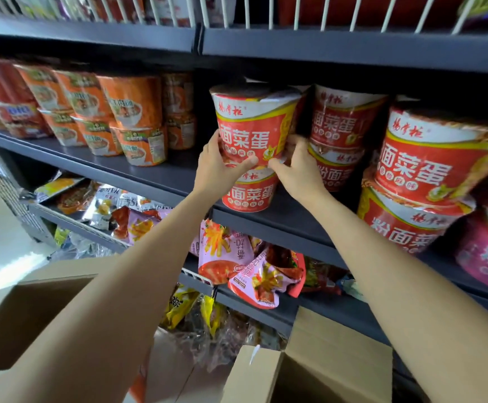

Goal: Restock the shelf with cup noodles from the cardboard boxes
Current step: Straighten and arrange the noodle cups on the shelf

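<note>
Both hands grip one red cup noodle (251, 126) low on its sides: left hand (218, 167) with thumb across the front, right hand (296, 167) with fingers curled round the right flank. Cup sits atop a second red cup (248, 193) on the dark shelf (161, 173). Stacked red cups (339, 135) stand just right; orange cups (132, 117) left. Open cardboard boxes (309, 370) below.
</note>
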The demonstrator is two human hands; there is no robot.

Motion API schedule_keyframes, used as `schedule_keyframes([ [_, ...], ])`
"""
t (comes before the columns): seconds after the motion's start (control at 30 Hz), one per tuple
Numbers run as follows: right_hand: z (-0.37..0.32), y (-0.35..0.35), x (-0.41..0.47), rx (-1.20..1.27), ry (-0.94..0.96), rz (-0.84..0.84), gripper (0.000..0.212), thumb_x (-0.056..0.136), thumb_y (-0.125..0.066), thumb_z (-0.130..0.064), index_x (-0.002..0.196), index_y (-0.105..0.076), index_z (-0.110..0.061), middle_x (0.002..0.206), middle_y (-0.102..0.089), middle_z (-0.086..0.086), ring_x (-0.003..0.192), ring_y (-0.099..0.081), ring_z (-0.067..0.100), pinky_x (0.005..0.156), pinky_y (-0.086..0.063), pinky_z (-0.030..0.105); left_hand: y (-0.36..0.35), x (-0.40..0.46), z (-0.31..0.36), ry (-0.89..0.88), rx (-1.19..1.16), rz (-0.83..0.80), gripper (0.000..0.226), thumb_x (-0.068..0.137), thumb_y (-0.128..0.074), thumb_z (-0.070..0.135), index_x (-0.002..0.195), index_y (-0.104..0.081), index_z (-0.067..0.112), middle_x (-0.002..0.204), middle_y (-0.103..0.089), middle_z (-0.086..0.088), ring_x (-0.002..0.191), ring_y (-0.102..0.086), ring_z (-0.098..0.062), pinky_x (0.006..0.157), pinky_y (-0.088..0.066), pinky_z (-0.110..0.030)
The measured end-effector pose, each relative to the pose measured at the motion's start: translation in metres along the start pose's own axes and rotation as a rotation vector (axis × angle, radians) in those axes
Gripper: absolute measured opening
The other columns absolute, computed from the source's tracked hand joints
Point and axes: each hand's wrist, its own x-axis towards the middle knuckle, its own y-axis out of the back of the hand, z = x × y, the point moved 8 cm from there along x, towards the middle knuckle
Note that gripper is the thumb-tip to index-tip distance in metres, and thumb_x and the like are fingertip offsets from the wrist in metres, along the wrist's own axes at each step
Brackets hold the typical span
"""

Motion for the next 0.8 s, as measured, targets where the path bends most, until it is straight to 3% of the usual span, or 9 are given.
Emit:
schedule_keyframes([
  [0.1,-0.005,0.0,-0.003,-0.055,-0.017,-0.096,0.059,0.093,-0.055,-0.027,0.143,-0.027,-0.012,0.137,-0.051,0.008,0.123,-0.051,0.027,0.1,-0.043,0.037,0.002,-0.005,0.009,0.029,-0.01,-0.016,0.091,0.072,-0.077,0.047,0.144,-0.029,0.018,0.142,-0.043,-0.002,0.128,-0.045,-0.017,0.104,-0.041,-0.038],
  [0.27,-0.013,-0.001,-0.004,-0.025,-0.042,-0.227,0.057,0.093,-0.053,-0.032,0.144,-0.032,-0.019,0.141,-0.047,0.007,0.128,-0.046,0.028,0.103,-0.038,0.037,0.006,-0.011,0.014,0.091,-0.035,0.012,0.101,0.067,-0.081,0.046,0.144,-0.024,0.014,0.142,-0.039,-0.006,0.127,-0.046,-0.018,0.105,-0.042,-0.044],
  [0.33,-0.007,-0.007,-0.003,0.056,-0.052,-0.237,0.071,0.082,-0.06,-0.052,0.143,-0.036,-0.026,0.144,-0.043,0.004,0.131,-0.043,0.025,0.108,-0.037,0.043,0.006,-0.011,0.01,0.059,-0.059,0.037,0.101,0.067,-0.082,0.043,0.143,-0.023,0.013,0.141,-0.038,-0.006,0.126,-0.045,-0.017,0.106,-0.042,-0.042],
  [0.4,0.0,-0.012,0.001,0.125,-0.082,-0.203,0.101,0.06,-0.067,-0.074,0.144,-0.033,-0.03,0.148,-0.037,0.001,0.135,-0.039,0.021,0.11,-0.036,0.046,0.005,-0.008,0.005,0.007,-0.093,0.04,0.096,0.069,-0.083,0.039,0.14,-0.025,0.013,0.141,-0.037,-0.005,0.123,-0.043,-0.012,0.105,-0.042,-0.037],
  [0.43,-0.001,-0.012,0.003,0.134,-0.087,-0.161,0.111,0.055,-0.071,-0.076,0.146,-0.028,-0.029,0.15,-0.034,0.001,0.136,-0.036,0.021,0.111,-0.035,0.047,0.005,-0.007,0.004,-0.019,-0.111,0.028,0.093,0.069,-0.083,0.037,0.139,-0.025,0.013,0.142,-0.037,-0.005,0.123,-0.042,-0.01,0.104,-0.042,-0.035],
  [0.6,-0.015,-0.006,0.018,0.143,-0.007,0.107,0.132,0.056,-0.084,-0.055,0.151,0.003,-0.026,0.151,-0.03,0.007,0.136,-0.036,0.024,0.108,-0.036,0.043,0.012,-0.006,-0.004,-0.06,-0.109,0.006,0.091,0.069,-0.082,0.039,0.138,-0.026,0.018,0.144,-0.037,-0.006,0.128,-0.043,-0.016,0.103,-0.042,-0.035],
  [0.7,-0.014,-0.012,0.017,0.144,0.014,0.128,0.125,0.063,-0.085,-0.045,0.15,0.003,-0.026,0.148,-0.035,0.005,0.131,-0.042,0.021,0.104,-0.04,0.041,0.008,-0.006,-0.021,0.081,-0.159,-0.037,0.114,0.06,-0.081,0.058,0.146,-0.014,0.025,0.147,-0.037,-0.009,0.13,-0.042,-0.022,0.103,-0.042,-0.04],
  [0.8,-0.01,-0.012,0.017,0.219,0.026,0.123,0.117,0.067,-0.084,-0.039,0.15,-0.002,-0.026,0.146,-0.036,0.001,0.13,-0.043,0.018,0.105,-0.041,0.04,0.007,-0.004,-0.03,0.139,-0.235,-0.064,0.11,0.067,-0.079,0.049,0.149,-0.009,0.026,0.145,-0.042,-0.007,0.126,-0.049,-0.021,0.101,-0.044,-0.042],
])
